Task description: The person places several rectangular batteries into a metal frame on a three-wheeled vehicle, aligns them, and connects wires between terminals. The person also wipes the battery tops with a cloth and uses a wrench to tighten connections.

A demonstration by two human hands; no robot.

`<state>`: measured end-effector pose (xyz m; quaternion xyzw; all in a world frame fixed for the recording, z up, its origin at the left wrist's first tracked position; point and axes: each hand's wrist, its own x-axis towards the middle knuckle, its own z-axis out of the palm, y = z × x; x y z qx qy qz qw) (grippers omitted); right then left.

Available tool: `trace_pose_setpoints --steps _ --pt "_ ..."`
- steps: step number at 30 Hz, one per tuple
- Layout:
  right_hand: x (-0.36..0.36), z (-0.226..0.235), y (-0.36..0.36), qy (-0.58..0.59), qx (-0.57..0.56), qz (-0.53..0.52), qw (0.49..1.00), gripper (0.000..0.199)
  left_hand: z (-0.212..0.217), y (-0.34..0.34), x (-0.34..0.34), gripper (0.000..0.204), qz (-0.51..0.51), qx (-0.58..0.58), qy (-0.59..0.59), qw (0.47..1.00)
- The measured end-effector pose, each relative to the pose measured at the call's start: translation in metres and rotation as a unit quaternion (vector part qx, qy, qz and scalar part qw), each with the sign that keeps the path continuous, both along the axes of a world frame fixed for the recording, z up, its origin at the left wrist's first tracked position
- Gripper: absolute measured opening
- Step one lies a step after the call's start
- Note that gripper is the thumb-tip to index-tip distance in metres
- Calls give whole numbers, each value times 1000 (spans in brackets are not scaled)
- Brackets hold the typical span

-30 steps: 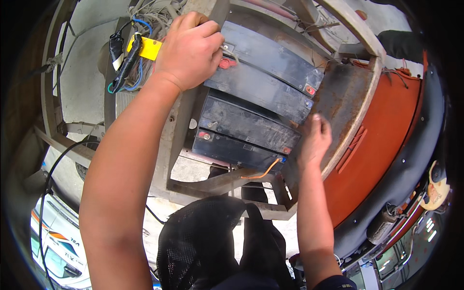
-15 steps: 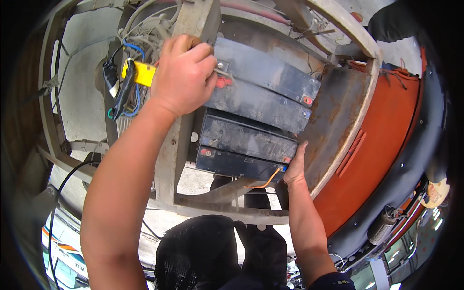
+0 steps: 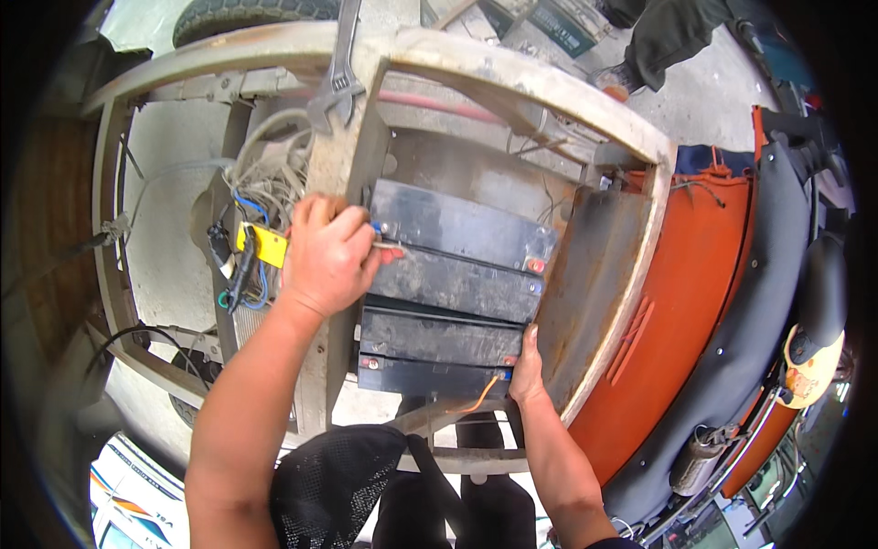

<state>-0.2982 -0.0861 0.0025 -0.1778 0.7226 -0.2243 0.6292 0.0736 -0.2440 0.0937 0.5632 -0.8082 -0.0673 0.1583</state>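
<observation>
since a second ago the right hand (image 3: pixel 527 373) has slid down to the nearest battery's (image 3: pixel 430 377) corner, fingers flat and holding nothing, while the left hand's (image 3: pixel 329 256) fingers stay curled over the batteries' (image 3: pixel 457 261) far ends, suggesting the pack is being steadied.

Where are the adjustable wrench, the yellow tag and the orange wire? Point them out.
adjustable wrench (image 3: pixel 340 73), head view, on its handle, lying on the frame's top bar.
yellow tag (image 3: pixel 266 244), head view, on its flat face beside the left hand.
orange wire (image 3: pixel 482 398), head view, mid-length, near the right hand.
</observation>
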Motion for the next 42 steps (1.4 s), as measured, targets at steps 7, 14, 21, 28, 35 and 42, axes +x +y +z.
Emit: trace_pose_setpoints --steps 7,14,21,28,35,42 --pt "3 31 -22 197 -94 206 954 86 2 -1 5 22 -10 24 -13 1000" --pt "31 166 -142 285 -371 304 830 56 7 0 7 24 -9 45 4 999" --pt "85 191 -221 272 -384 428 771 57 10 1 8 26 -5 26 25 999" --pt "106 228 -228 308 -502 447 674 57 7 2 9 31 -2 17 33 999" --pt "75 385 -288 496 -665 290 477 77 7 3 9 29 -1 -2 54 999" --pt "62 471 -325 535 -532 543 369 123 4 4 10 28 3 -7 46 999"
